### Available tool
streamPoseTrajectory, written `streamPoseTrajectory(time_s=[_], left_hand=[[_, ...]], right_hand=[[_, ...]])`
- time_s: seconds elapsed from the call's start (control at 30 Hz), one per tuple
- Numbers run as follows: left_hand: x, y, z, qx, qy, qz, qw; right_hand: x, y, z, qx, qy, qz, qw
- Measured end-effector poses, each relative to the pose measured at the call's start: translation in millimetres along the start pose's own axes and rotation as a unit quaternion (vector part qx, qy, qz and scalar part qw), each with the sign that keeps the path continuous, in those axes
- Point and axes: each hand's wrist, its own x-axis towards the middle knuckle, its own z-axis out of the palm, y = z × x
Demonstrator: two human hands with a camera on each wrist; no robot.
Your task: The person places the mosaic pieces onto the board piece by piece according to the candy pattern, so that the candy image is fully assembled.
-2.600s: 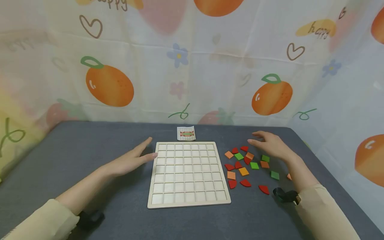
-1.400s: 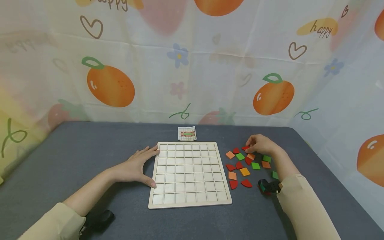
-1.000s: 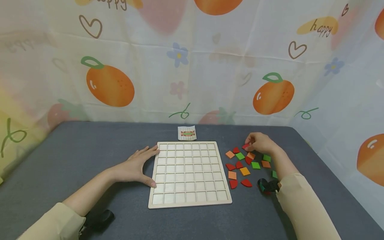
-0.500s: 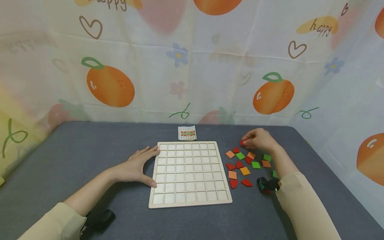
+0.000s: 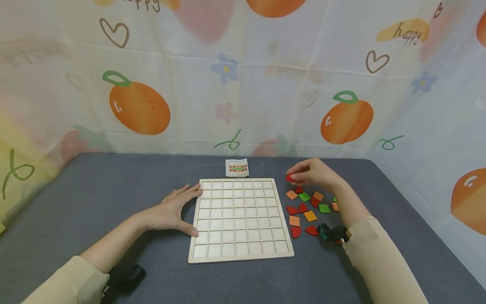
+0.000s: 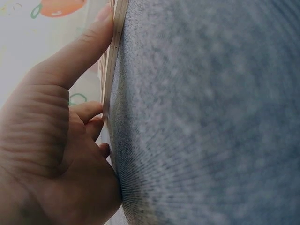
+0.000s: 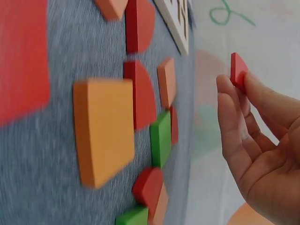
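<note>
My right hand [image 5: 317, 173] holds a red quarter-circle tile [image 7: 238, 70] between thumb and fingertips, raised above the table near the board's far right corner. On the left, my left hand [image 5: 168, 214] rests with thumb and fingers spread along the left edge of a pale wooden grid board [image 5: 240, 223]. The thumb [image 6: 89, 44] touches the board's side in the left wrist view. No tiles lie in the board's square cells. Under and in front of the right hand are loose red, green and orange tiles, among them an orange square [image 5: 310, 216].
A small card [image 5: 237, 168] printed with a coloured grid pattern lies behind the board. Green tiles [image 5: 324, 208] and red tiles [image 5: 295, 232] lie scattered to the board's right, some partly hidden by the right arm. A fruit-print cloth [image 5: 265, 105] hangs behind the dark table [image 5: 152, 270].
My left hand has spread along the board's left edge. The right hand has come down, picked up the red quarter-circle tile and moved it left toward the board.
</note>
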Motion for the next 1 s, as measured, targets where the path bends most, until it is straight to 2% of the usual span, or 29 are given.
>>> streamPoseTrajectory(time_s=[0.13,0.3,0.47,1.0], left_hand=[[0.1,0.3,-0.1,-0.001,0.0,0.001,1.0],[0.1,0.3,0.1,0.0,0.001,0.004,1.0],[-0.2,0.0,0.3,-0.001,0.002,0.002,1.0],[-1.0,0.8,0.2,-0.009,0.001,0.006,0.9999]], right_hand=[[3.6,-8.2,8.6,0.001,-0.011,-0.009,0.9999],[7.4,-16.7,18.8,0.005,-0.031,-0.001,0.9995],[9.1,-24.1,28.4,-0.017,-0.05,-0.005,0.9986],[13.8,-30.8,44.7,-0.046,-0.099,0.012,0.994]])
